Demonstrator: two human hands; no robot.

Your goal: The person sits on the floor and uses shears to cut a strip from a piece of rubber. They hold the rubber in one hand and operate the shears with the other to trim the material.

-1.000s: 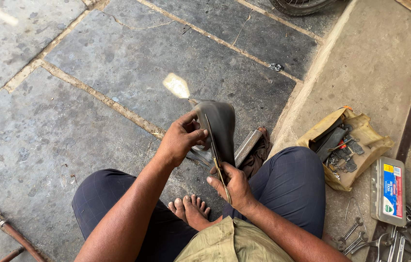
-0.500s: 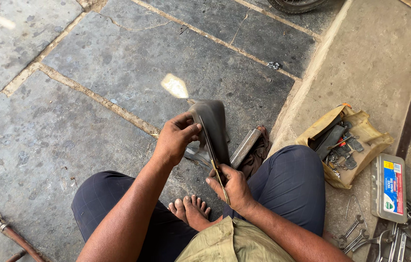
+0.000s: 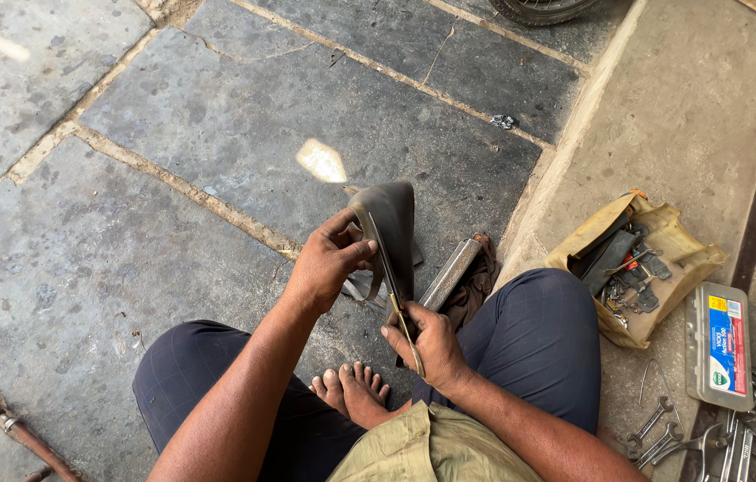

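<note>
Rubber piece: a dark, folded strip of rubber [image 3: 388, 234], like a cut length of inner tube, is held upright above the stone floor [image 3: 173, 134], in front of the person's crossed legs, with its fold at the top.
Left hand: the left hand [image 3: 329, 259] grips the upper left edge of the rubber, thumb and fingers [image 3: 353, 253] closed on it, seemingly to keep the strip taut and steady.
Right hand: the right hand [image 3: 427, 344] is closed around the handles of a pair of scissors [image 3: 400, 303], whose thin blades run up along the rubber's edge; how far the blades are open cannot be told.
Rubber and fingers: the rubber sits between the two hands, pinched by the left fingers near the top and met by the scissors lower down, just above the right hand.
Floor nearby: a flat metal bar [image 3: 451, 272] lies on a dark rag just behind the rubber.
Right side: an open yellow bag of tools [image 3: 636, 263], a small plastic box [image 3: 718, 344] and loose spanners [image 3: 663, 428] lie on the raised step, near the right knee.
</note>
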